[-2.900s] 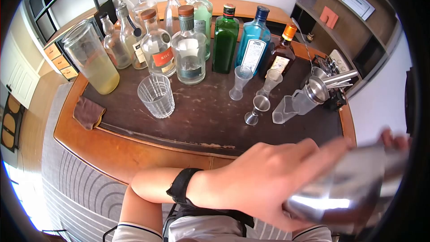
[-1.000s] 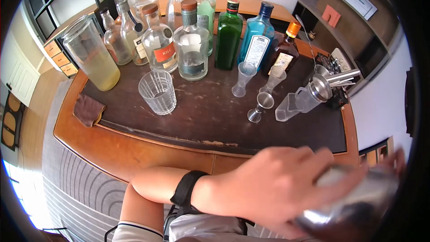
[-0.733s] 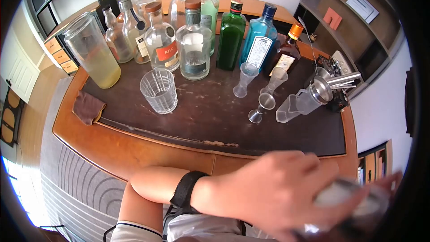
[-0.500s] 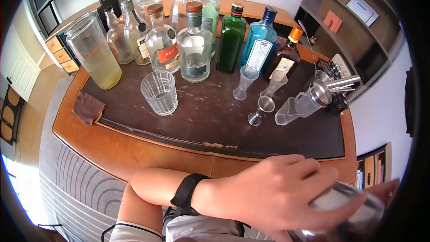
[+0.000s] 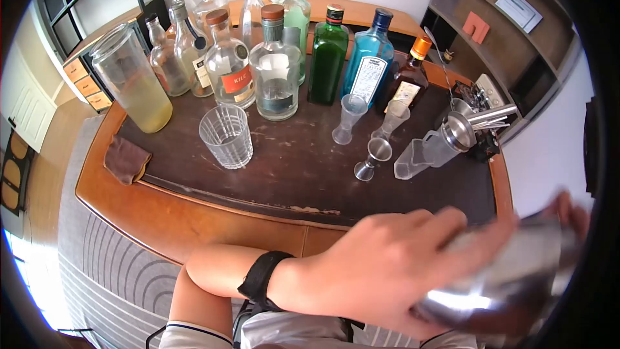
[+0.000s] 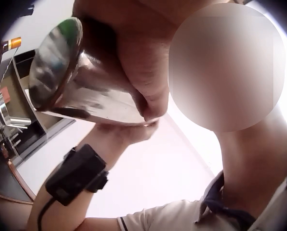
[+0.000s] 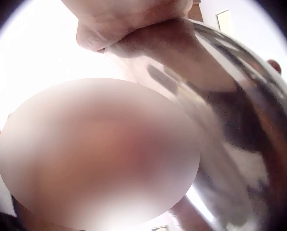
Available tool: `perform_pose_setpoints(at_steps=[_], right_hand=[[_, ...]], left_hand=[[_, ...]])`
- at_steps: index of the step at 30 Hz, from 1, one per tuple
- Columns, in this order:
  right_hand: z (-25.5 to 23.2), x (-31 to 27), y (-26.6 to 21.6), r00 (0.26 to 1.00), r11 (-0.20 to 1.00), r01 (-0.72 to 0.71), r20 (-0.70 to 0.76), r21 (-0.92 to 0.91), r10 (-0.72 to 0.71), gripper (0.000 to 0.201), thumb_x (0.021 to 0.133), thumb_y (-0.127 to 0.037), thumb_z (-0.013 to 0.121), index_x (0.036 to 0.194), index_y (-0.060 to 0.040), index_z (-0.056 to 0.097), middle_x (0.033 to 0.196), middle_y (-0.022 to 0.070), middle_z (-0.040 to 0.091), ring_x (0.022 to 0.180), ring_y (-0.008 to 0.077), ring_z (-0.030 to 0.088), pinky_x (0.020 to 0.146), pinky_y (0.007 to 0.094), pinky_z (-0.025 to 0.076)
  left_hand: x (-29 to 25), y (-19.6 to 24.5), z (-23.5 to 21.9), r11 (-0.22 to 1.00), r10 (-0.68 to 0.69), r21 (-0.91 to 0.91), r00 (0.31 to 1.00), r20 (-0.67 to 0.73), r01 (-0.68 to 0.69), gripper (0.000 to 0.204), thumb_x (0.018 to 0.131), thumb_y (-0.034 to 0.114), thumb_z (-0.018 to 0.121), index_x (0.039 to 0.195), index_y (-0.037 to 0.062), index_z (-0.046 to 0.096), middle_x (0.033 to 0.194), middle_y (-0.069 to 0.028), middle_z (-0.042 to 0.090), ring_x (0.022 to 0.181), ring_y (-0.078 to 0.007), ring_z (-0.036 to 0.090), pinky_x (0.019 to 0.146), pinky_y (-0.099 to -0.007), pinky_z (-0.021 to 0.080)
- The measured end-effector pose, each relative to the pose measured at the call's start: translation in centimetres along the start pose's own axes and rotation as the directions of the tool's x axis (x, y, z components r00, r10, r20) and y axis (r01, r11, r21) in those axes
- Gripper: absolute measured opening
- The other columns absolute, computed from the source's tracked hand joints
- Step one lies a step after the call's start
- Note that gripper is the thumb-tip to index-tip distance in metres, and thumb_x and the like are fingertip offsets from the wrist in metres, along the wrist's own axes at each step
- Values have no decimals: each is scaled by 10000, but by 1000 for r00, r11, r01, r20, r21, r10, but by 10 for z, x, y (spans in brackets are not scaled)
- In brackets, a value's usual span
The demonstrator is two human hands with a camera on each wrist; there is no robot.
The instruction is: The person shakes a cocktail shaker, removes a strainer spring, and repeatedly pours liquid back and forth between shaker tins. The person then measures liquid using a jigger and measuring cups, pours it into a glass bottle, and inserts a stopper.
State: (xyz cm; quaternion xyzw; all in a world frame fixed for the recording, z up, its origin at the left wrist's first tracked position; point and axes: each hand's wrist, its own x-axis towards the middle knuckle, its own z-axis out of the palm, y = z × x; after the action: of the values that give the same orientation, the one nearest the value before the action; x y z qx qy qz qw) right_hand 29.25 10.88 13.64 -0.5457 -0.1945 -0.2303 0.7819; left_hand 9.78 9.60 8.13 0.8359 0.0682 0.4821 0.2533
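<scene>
A polished metal cocktail shaker is held on its side, low at the right of the head view and blurred. My left hand grips its near end, fingers spread along the metal, a black strap round the wrist. Only a few fingers of my right hand show past the shaker's far end. In the left wrist view the shaker tilts with its flat round end to the left, and the right hand holds it from below. Its shiny wall fills the right side of the right wrist view.
On the dark bar top stand a cut-glass tumbler, a metal jigger, two small clear glasses and a plastic measuring jug. Several bottles line the back. A pitcher and brown cloth are at left.
Compared with half a second ago, the shaker and both hands are higher and farther right, and more of the metal shows. Earlier frames show it swinging down and back up. Both hands keep their grip.
</scene>
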Motion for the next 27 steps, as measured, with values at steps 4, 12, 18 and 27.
perform_pose_setpoints(at_steps=[4,12,18,27], right_hand=[[1,-3,1,1000,1000,0,3,2,0,618,1001,-521,424,1458,-106,420,1323,98,493,1241,209,523,1095,422,461],[1,-5,-1,1000,1000,0,-9,4,0,631,998,-536,427,1460,-106,419,1333,98,488,1251,211,518,1102,427,456],[-29,0,7,447,474,-720,861,507,-242,764,998,-575,209,1553,-60,315,1500,183,459,1370,270,489,1121,378,442],[-5,-1,2,497,315,-802,860,507,-118,936,987,-634,337,1602,8,45,1634,320,88,1529,412,168,1237,517,210]], left_hand=[[0,-6,5,975,205,101,977,-59,-198,1074,575,396,854,1491,48,417,911,-97,523,691,-243,598,580,-342,522],[-1,-5,1,991,118,-69,992,42,-114,1044,669,387,830,1521,37,338,912,-179,571,716,-331,671,602,-423,557],[5,-43,16,832,-277,-472,956,102,291,1057,724,327,858,1521,23,233,1257,-279,619,1074,-425,670,916,-429,552],[6,-45,21,609,-411,-711,907,96,352,1067,713,133,922,1542,2,263,1449,-108,459,1366,-180,421,1126,-334,351]])
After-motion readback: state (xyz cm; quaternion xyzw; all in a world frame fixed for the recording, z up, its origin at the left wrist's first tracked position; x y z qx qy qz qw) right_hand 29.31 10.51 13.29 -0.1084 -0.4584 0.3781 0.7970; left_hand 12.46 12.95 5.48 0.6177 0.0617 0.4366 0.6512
